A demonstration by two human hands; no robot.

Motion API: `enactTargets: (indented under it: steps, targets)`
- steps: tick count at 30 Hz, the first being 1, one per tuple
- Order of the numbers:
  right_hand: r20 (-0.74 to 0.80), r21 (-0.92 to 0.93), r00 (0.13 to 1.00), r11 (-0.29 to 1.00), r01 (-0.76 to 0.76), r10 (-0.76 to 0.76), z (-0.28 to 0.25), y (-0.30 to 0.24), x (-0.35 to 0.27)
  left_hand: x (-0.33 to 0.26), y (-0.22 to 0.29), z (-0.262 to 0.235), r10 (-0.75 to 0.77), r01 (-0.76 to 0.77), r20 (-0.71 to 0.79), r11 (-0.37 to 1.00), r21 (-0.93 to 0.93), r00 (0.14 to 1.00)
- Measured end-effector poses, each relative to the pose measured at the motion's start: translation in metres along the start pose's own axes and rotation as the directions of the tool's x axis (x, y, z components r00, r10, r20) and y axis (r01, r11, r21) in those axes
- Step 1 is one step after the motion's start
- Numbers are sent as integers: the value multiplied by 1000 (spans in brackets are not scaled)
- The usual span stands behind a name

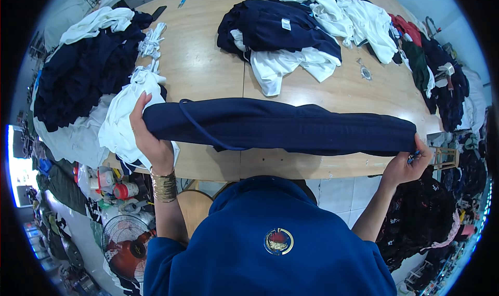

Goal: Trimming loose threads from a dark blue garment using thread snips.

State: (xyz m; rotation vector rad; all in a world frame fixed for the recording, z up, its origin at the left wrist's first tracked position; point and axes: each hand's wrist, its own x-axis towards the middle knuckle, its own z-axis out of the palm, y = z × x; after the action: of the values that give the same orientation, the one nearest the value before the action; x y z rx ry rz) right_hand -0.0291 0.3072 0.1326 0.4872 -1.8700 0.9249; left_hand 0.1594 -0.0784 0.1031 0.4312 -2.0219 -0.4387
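A navy garment (291, 127) is stretched lengthwise in the air between my hands, above the table's near edge. It is folded into a long band, and a thin navy cord (200, 127) loops over its left part. My left hand (152, 143) is closed on the left end, thumb up along the edge. At the other end, my right hand (408, 166) pinches the corner. A small blue and metallic object (414, 156) shows between the right fingers; its kind is too small to tell.
On the wooden table (192, 62) lie a dark and white garment pile (88, 67) at left, navy garments (280, 28) over white ones at the far middle, and white clothes (358, 21) behind. A small clear and metal item (365, 71) lies at right. A fan (125, 249) stands lower left.
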Motion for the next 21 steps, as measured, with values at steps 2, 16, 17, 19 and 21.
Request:
enactTargets:
  steps: [2,16,17,19,21]
  targets:
    - [9,41,1000,999,22,-23,0,2,-2,1,-1,-3,12,-12,-17,1000,9,1000]
    - [170,-24,984,998,59,-54,1,-16,18,6,0,0,-26,29,36,996,-84,999]
    - [302,-68,953,996,48,-25,5,-23,26,9,2,1,-28,32,43,996,-84,999]
    - [294,-28,956,999,19,-10,16,-21,34,22,10,0,-134,164,171,970,-177,976]
    - [532,-63,801,956,-286,275,17,-8,42,34,13,-2,-234,315,244,871,-378,941]
